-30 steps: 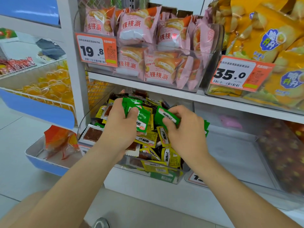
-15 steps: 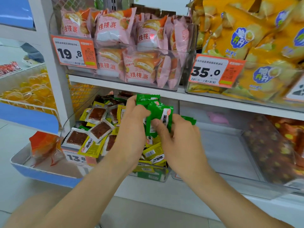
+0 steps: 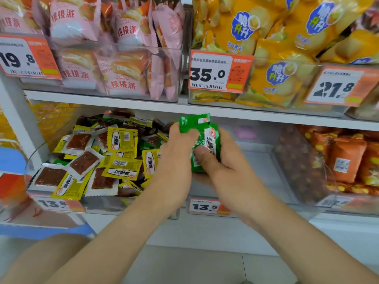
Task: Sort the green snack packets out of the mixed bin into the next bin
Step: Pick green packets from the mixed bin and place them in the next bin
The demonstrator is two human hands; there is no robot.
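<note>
A bunch of green snack packets [image 3: 202,138] is held between both hands, above the wall between two clear bins. My left hand [image 3: 176,160] grips the upper packets from the left. My right hand [image 3: 223,171] holds the lower packets, thumb pressed on their front. The mixed bin [image 3: 98,203] on the lower shelf at the left holds several yellow, brown and a few green packets [image 3: 148,145]. The bin next to it [image 3: 264,171] on the right is clear plastic and mostly bare, with a pink item [image 3: 245,133] at its back.
The upper shelf [image 3: 123,103] carries bins of pink cake packets [image 3: 123,74] and yellow chip bags [image 3: 272,78] close above my hands. Orange packets [image 3: 346,160] fill a bin at the far right. Price tags [image 3: 205,207] hang on the bin fronts. A blue tray [image 3: 41,230] sits at the lower left.
Both hands have carried the green packets up and to the right, from over the mixed bin to its right wall. The camera view has shifted right and closer.
</note>
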